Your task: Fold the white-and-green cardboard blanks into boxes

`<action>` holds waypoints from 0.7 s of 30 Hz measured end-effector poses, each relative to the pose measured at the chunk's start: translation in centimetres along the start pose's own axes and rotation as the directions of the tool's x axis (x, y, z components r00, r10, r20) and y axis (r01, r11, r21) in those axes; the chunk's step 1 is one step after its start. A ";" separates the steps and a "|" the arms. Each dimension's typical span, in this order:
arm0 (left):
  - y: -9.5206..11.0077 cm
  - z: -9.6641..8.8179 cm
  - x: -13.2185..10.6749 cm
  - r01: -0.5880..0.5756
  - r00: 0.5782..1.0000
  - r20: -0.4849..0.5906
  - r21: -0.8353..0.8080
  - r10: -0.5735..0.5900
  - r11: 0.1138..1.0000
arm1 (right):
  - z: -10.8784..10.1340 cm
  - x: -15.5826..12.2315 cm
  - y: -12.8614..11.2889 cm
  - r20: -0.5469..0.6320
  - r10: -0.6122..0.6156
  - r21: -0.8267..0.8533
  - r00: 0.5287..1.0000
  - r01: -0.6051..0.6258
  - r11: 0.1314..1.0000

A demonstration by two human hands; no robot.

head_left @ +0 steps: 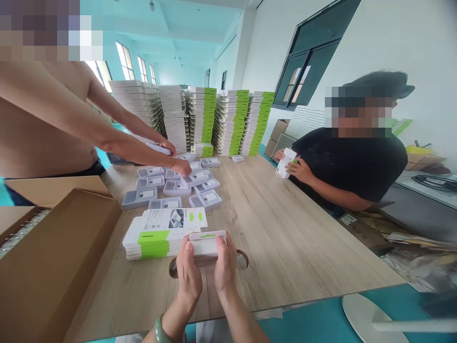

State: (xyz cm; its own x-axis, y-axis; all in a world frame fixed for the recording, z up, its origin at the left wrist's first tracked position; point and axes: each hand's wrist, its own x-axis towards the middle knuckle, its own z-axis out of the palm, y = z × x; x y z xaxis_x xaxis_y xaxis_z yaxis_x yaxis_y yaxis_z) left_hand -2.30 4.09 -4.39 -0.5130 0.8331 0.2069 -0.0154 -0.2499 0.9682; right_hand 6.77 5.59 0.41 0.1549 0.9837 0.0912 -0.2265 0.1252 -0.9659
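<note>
Between my two hands is a small white carton (204, 246) with a green-edged hang tab at its top. My left hand (189, 269) grips its left side, thumb on the front. On the opposite side my right hand (225, 267) wraps it, thumb near the top edge. Just beyond lies a stack of flat printed cartons (153, 245), white with a green band. Behind that stack, several pale plastic trays (176, 188) with small white items in them are spread out. A roll of tape (243, 259) appears partly hidden behind my hands.
A co-worker's hand (182, 166) reaches among the trays from the left. Another person (303, 169) at right holds a white carton (285, 164). Tall stacks of boxes (203, 114) stand at the table's (285, 247) far end. An open cardboard box (60, 252) is at left.
</note>
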 end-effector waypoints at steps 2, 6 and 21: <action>0.3 0.1 -0.2 0.005 0.999 0.048 -0.017 -0.004 1.000 | -0.2 -0.1 -0.2 0.015 0.006 -0.005 1.000 -0.006 1.000; 0.9 0.1 -1.1 0.021 0.995 0.103 -0.024 -0.019 0.999 | -0.7 -0.8 -0.9 0.009 0.008 0.003 1.000 -0.008 1.000; 1.7 0.9 -1.0 0.017 1.000 0.020 0.004 -0.017 1.000 | -1.4 1.5 -1.0 0.063 0.104 0.055 0.993 -0.107 0.993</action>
State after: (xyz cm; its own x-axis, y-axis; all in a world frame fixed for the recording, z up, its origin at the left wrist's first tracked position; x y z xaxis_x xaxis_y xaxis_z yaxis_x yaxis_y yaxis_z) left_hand -1.07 3.25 -2.85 -0.4953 0.8470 0.1929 -0.0212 -0.2337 0.9721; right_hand 8.54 6.74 1.16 0.0694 0.9976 0.0058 -0.2941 0.0261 -0.9554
